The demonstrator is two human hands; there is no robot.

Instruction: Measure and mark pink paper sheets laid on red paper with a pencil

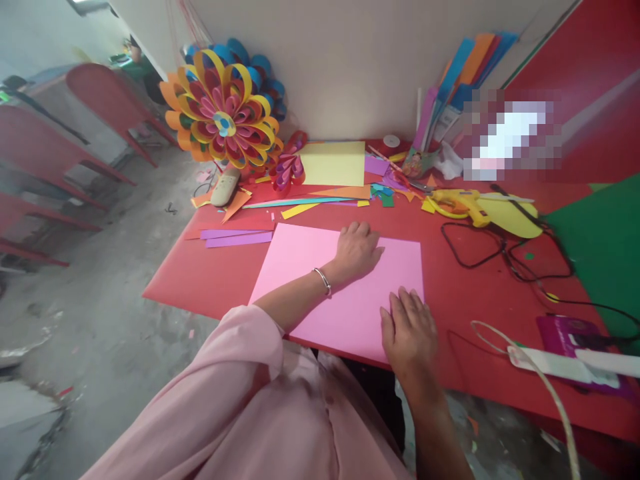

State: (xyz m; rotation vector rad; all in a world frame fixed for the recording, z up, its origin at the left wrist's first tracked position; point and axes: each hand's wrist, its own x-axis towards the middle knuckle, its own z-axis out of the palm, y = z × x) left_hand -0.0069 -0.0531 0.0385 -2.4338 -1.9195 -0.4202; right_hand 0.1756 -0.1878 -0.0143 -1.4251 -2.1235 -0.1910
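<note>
While the fingers of 2 hands lie unclenched, palms down, the pink sheet is directly beneath: left hand near its far edge, right hand over its right edge, on the red table.

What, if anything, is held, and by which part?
Nothing looks gripped; left hand lies on the pink sheet toward its far edge, right hand over its right edge.
</note>
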